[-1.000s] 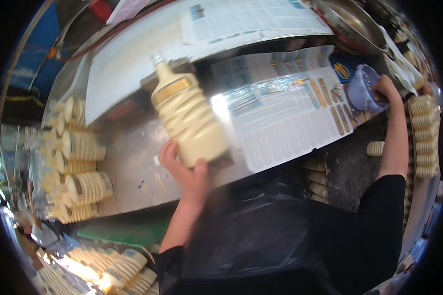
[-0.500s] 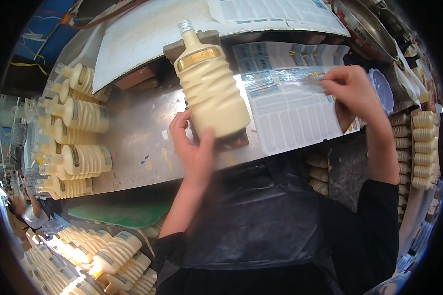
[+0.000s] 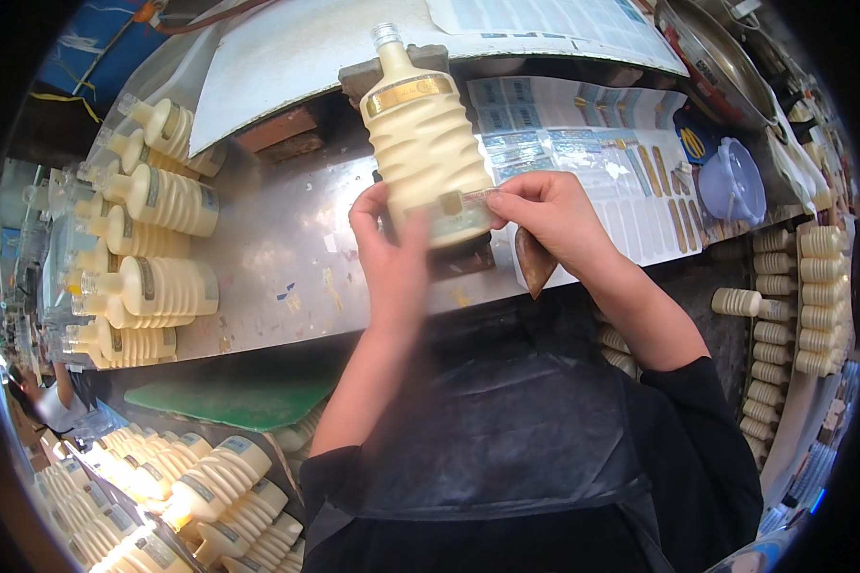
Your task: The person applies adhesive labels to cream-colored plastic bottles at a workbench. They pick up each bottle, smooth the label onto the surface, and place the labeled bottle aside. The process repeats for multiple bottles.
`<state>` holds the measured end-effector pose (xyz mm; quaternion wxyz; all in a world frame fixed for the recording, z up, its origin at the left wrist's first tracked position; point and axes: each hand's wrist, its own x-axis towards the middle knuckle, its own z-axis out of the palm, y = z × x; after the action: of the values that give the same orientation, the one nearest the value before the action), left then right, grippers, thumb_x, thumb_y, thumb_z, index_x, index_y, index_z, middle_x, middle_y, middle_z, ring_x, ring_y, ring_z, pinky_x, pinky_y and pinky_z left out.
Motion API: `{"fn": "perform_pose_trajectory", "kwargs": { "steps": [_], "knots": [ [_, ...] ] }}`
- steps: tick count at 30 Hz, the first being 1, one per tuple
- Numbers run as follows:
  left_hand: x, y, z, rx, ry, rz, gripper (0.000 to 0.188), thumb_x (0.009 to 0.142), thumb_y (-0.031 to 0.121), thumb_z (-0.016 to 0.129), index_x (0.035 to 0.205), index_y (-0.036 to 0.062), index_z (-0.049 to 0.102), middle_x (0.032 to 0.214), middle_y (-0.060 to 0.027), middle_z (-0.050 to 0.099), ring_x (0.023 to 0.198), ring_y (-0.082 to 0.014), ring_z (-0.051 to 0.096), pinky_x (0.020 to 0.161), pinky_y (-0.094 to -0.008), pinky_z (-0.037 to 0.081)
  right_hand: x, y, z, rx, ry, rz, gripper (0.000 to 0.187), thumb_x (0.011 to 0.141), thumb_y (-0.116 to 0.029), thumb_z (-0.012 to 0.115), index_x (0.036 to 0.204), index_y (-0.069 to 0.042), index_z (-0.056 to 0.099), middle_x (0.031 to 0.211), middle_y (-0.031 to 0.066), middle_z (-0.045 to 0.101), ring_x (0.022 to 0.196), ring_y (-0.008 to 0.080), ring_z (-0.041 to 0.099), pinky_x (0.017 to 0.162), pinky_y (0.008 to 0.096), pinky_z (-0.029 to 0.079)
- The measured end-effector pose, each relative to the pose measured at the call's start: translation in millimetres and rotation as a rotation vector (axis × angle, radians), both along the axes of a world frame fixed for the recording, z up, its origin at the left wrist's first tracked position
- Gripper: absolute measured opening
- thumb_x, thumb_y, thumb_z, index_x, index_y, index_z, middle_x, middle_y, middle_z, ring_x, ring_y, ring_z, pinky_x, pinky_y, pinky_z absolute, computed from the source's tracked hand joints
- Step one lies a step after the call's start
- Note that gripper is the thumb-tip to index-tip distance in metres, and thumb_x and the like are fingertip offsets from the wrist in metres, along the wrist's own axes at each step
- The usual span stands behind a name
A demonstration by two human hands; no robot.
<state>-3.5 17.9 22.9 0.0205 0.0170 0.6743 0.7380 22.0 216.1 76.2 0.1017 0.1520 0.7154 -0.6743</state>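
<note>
A cream bottle (image 3: 422, 143) with wavy ridges, a clear threaded neck and a gold band at the shoulder lies on its back before me, neck pointing away. My left hand (image 3: 387, 253) grips its lower left side, thumb blurred across the front. Between thumb and forefinger, my right hand (image 3: 545, 215) pinches the right end of a thin clear label (image 3: 463, 201), which lies against the lower front of the bottle. A brown wedge-shaped scraper (image 3: 534, 262) sticks out below that hand, apparently tucked in its other fingers.
Label sheets (image 3: 631, 205) cover the bench on the right, beside a lilac bucket (image 3: 733, 181). Similar bottles (image 3: 167, 205) stand in a cluster on the left. More bottles (image 3: 225, 473) are piled at lower left, and others (image 3: 820, 286) are stacked at right.
My right hand has moved left from the label sheets to the bottle, bringing a label against its lower front. My left thumb has moved up over the bottle's front.
</note>
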Motion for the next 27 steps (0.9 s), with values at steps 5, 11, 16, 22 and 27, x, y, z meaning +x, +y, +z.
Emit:
{"fn": "perform_pose_trajectory", "kwargs": {
  "steps": [5, 11, 16, 22, 27],
  "knots": [
    [0.9, 1.2, -5.4, 0.06, 0.008, 0.007, 0.049, 0.101, 0.012, 0.062, 0.144, 0.0028, 0.04, 0.137, -0.0101, 0.048, 0.124, -0.0182, 0.046, 0.112, -0.0345, 0.036, -0.5, 0.3, -9.7, 0.0, 0.067, -0.017, 0.018, 0.093, -0.019, 0.074, 0.09, -0.001, 0.073, 0.08, 0.0014, 0.071, 0.068, 0.004, 0.06, 0.06, 0.0199, 0.045],
    [1.8, -0.4, -11.1, 0.086, 0.032, -0.005, 0.049, 0.102, 0.012, 0.061, 0.146, 0.0036, 0.04, 0.138, -0.0096, 0.048, 0.122, -0.0173, 0.047, 0.111, -0.0339, 0.037, -1.5, 2.1, -17.1, 0.014, 0.071, -0.009, 0.017, 0.093, -0.018, 0.074, 0.096, -0.002, 0.071, 0.081, -0.0007, 0.068, 0.071, 0.004, 0.059, 0.063, 0.0206, 0.045],
    [0.8, -1.6, -14.3, 0.087, 0.024, -0.013, 0.048, 0.103, 0.014, 0.059, 0.146, 0.0035, 0.04, 0.139, -0.0097, 0.048, 0.126, -0.018, 0.046, 0.113, -0.0345, 0.036, -6.3, 16.1, -35.1, -0.049, 0.071, -0.047, 0.03, 0.1, -0.024, 0.066, 0.119, -0.001, 0.066, 0.091, -0.0001, 0.065, 0.079, 0.0044, 0.056, 0.068, 0.0219, 0.047],
    [0.3, -0.6, -15.6, 0.104, 0.06, -0.012, 0.052, 0.104, 0.022, 0.06, 0.147, 0.0043, 0.036, 0.138, -0.0113, 0.048, 0.127, -0.0201, 0.046, 0.115, -0.0366, 0.033, -3.5, -11.1, -0.7, 0.427, 0.102, 0.075, 0.057, 0.095, -0.042, 0.069, 0.133, 0.001, 0.061, 0.081, 0.0049, 0.064, 0.075, 0.0149, 0.061, 0.069, 0.0297, 0.05],
    [-1.7, 3.3, -13.1, 0.052, 0.018, 0.013, 0.058, 0.1, 0.022, 0.067, 0.145, 0.0042, 0.036, 0.136, -0.0111, 0.048, 0.126, -0.0199, 0.047, 0.113, -0.0364, 0.035, -15.5, -25.3, 8.4, 0.767, 0.118, 0.067, 0.07, 0.085, -0.049, 0.073, 0.132, 0.002, 0.06, 0.074, 0.0089, 0.063, 0.068, 0.023, 0.064, 0.065, 0.034, 0.05]
  ]
}}
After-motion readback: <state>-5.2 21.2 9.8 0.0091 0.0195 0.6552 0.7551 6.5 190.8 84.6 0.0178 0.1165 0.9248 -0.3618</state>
